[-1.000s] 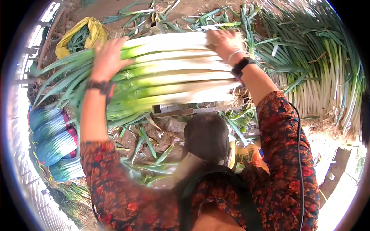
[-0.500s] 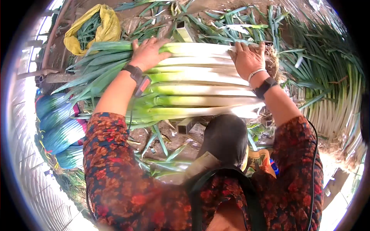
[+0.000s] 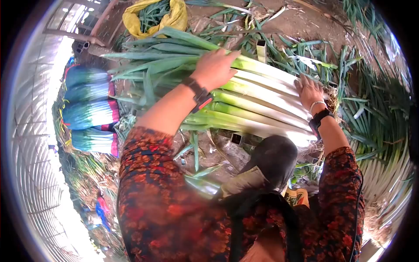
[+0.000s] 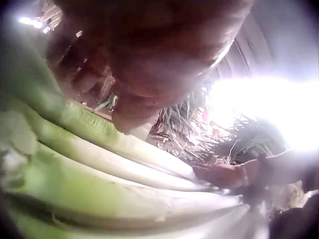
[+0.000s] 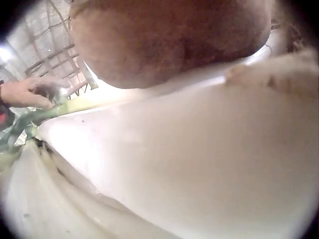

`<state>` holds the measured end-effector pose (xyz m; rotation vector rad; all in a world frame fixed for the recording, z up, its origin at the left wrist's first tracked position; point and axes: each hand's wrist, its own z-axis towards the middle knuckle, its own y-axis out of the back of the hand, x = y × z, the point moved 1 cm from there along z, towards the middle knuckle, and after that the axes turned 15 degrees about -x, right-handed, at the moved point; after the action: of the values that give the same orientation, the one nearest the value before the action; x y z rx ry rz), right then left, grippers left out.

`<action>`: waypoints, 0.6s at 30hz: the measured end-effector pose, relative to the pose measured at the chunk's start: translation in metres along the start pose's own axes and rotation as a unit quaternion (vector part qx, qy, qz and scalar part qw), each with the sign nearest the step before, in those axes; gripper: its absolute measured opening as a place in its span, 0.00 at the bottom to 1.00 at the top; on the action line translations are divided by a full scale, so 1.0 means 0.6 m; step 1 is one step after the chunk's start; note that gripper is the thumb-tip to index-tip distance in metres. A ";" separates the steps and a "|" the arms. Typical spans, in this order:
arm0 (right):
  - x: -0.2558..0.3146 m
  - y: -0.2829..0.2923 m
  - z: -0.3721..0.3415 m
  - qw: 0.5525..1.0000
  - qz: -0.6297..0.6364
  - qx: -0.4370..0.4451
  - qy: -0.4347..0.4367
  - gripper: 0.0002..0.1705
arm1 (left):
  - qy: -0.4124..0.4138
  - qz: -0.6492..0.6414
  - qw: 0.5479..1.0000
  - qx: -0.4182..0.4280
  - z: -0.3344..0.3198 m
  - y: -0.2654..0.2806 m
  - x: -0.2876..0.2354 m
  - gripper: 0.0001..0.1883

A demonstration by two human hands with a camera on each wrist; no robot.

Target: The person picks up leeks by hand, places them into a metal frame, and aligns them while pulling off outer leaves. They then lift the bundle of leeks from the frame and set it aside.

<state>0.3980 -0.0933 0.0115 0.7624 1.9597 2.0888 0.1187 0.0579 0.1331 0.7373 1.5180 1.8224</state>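
Observation:
A row of thick long green onions lies side by side in front of me, leafy tops to the left and roots to the right. My left hand rests over the far onions where green turns to white, fingers and thumb spread apart. In the left wrist view its dark underside hangs over the pale green shafts. My right hand lies across the white ends near the roots, its fingers extended over the far side. The right wrist view shows a white shaft close below that hand.
Metal bar ends stick out beyond and below the row. A yellow sack of green leaves stands at the far left. Tied onion bundles lie at left. A large onion pile fills the right. Leaf scraps litter the ground.
The head view has turned, so the row now slants down to the right. My left hand's fingers now point more rightward along the onions; my right hand remains by the root ends.

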 end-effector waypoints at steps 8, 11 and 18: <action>-0.005 -0.013 0.000 0.999 -0.011 -0.018 0.026 0.34 | 0.307 0.077 0.945 -0.084 -0.164 0.047 0.195 0.30; -0.004 -0.016 0.001 0.999 -0.028 -0.019 0.026 0.34 | 0.261 0.107 0.949 -0.143 -0.142 0.014 0.289 0.26; -0.002 -0.016 -0.003 0.998 -0.037 -0.024 0.039 0.35 | 0.262 0.190 0.929 0.177 -0.070 -0.044 0.309 0.22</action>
<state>0.3963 -0.0946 0.0019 0.5994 1.9363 2.1443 -0.0277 0.1783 0.1026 0.7905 2.2208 2.1748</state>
